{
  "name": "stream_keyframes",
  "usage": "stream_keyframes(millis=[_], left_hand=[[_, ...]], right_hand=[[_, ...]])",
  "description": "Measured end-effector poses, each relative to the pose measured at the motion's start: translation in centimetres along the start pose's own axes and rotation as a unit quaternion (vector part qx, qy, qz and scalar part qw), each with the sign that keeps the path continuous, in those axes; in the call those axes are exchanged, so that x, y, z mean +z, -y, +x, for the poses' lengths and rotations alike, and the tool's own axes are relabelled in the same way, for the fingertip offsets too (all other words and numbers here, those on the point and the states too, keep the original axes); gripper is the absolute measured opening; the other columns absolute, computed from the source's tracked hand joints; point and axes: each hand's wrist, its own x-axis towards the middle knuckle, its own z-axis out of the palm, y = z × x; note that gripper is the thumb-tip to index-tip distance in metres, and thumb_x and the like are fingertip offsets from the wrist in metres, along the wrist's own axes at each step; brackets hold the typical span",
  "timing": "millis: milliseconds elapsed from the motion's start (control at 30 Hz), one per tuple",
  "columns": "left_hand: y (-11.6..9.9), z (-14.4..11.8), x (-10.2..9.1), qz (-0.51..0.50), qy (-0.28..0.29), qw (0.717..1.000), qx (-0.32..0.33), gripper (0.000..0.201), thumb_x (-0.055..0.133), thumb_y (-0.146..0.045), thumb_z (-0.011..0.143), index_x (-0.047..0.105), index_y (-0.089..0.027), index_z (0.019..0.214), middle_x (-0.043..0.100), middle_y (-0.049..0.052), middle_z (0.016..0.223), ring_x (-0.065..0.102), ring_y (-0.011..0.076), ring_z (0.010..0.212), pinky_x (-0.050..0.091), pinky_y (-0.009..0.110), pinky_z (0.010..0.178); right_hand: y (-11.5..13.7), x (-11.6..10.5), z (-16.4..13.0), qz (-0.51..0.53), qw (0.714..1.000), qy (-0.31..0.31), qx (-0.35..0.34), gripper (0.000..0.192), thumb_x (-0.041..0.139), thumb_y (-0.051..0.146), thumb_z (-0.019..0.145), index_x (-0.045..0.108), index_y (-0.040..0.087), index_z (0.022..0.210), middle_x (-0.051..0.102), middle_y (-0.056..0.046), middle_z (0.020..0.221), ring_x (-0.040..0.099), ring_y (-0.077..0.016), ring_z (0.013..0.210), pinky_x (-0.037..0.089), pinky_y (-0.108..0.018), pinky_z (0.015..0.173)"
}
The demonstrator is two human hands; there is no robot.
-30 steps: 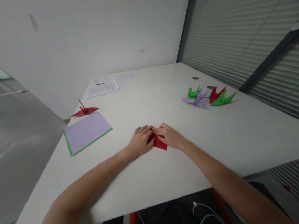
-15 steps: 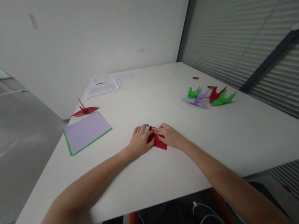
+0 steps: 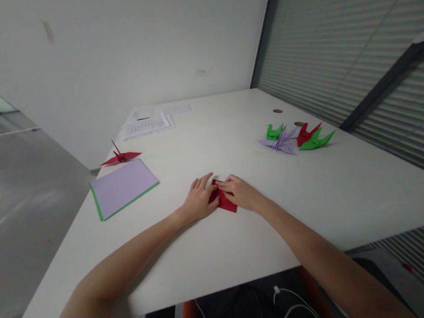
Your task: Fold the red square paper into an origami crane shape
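A small folded piece of red origami paper [image 3: 228, 204] lies flat on the white table in front of me. My left hand [image 3: 200, 199] is at its left edge, thumb and a fingertip pressing on the paper while the index finger stretches out past it. From the other side, my right hand [image 3: 241, 192] pinches and presses the upper part of the same paper with its fingers. The two hands' fingertips nearly meet on it and cover part of its folds.
Purple and green paper sheets [image 3: 126, 188] are stacked at the left, with a red paper crane [image 3: 121, 157] behind them. Several more paper cranes, including a purple one [image 3: 280, 143], stand at the right. Printed pages [image 3: 147, 126] with a pen lie toward the wall.
My left index finger has straightened and lifted slightly away from the red paper. The paper and my right hand have stayed in place.
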Motion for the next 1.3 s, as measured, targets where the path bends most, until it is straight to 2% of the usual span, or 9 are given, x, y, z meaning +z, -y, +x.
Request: stream_keyframes(millis=[200,300,467,633,800,1000,1100,1300], left_hand=[[0.2,0.3,0.1,-0.012,0.023,1.0,0.008,0.029,0.058,-0.029,0.085,0.062,-0.022,0.112,0.056,0.009,0.136,0.048,0.0274,0.128,0.033,0.052,0.111],[0.2,0.3,0.2,-0.016,0.017,1.0,0.01,0.029,0.058,-0.029,0.085,0.061,-0.021,0.112,0.055,0.009,0.136,0.048,0.0261,0.128,0.034,0.05,0.111],[0.5,0.1,0.5,-0.008,0.022,1.0,-0.002,0.035,0.056,-0.032,0.086,0.057,-0.019,0.119,0.041,0.012,0.15,0.04,0.0284,0.136,0.031,0.052,0.113],[0.6,0.2,0.5,-0.004,0.025,1.0,0.004,0.031,0.057,-0.033,0.087,0.059,-0.019,0.113,0.051,0.011,0.141,0.044,0.028,0.133,0.032,0.052,0.112],[0.5,0.2,0.2,-0.005,0.018,1.0,0.003,0.032,0.056,-0.033,0.087,0.058,-0.021,0.117,0.041,0.009,0.149,0.036,0.0288,0.139,0.032,0.05,0.113],[0.4,0.2,0.2,0.002,0.037,0.999,0.007,0.031,0.054,-0.034,0.088,0.058,-0.02,0.115,0.055,0.008,0.138,0.045,0.0287,0.132,0.03,0.055,0.112],[0.2,0.2,0.2,0.021,0.025,0.999,0.001,0.031,0.053,-0.035,0.089,0.059,-0.019,0.115,0.056,0.009,0.137,0.046,0.0278,0.131,0.03,0.053,0.112],[0.1,0.1,0.3,0.037,0.015,0.999,-0.017,0.029,0.053,-0.035,0.089,0.061,-0.02,0.113,0.056,0.008,0.137,0.048,0.0269,0.129,0.03,0.053,0.112]], right_hand=[[-0.2,0.2,0.0,-0.007,1.0,-0.005,-0.012,0.038,0.052,0.005,0.086,0.067,0.021,0.118,0.068,-0.006,0.121,0.056,-0.0202,0.093,0.052,-0.038,0.088],[-0.2,0.2,0.0,-0.01,1.0,-0.003,-0.014,0.038,0.051,0.005,0.087,0.067,0.02,0.118,0.067,-0.007,0.122,0.056,-0.0208,0.093,0.052,-0.039,0.089],[-0.1,0.0,-0.1,-0.011,1.0,0.002,-0.013,0.035,0.052,0.006,0.087,0.068,0.019,0.114,0.066,-0.006,0.125,0.055,-0.021,0.091,0.052,-0.039,0.088],[0.1,-0.3,-0.1,-0.009,1.0,0.002,-0.009,0.032,0.05,0.006,0.088,0.07,0.018,0.11,0.068,-0.006,0.121,0.055,-0.0208,0.09,0.052,-0.039,0.088],[0.4,-0.4,0.0,0.001,1.0,0.009,-0.002,0.03,0.052,0.008,0.087,0.07,0.017,0.109,0.068,-0.008,0.121,0.055,-0.0214,0.09,0.051,-0.04,0.089],[0.2,-1.4,-0.2,0.041,0.998,0.036,0.017,0.029,0.054,0.009,0.087,0.069,0.017,0.111,0.066,-0.011,0.121,0.058,-0.0214,0.102,0.048,-0.041,0.097],[-0.1,-2.0,-0.5,0.047,0.997,0.047,0.038,0.025,0.057,0.011,0.086,0.072,0.016,0.106,0.064,-0.012,0.118,0.059,-0.0212,0.106,0.047,-0.039,0.099],[0.1,-2.3,-0.7,0.032,0.997,0.063,0.04,0.024,0.053,0.009,0.086,0.075,0.018,0.091,0.062,-0.009,0.104,0.059,-0.019,0.096,0.049,-0.036,0.094]])
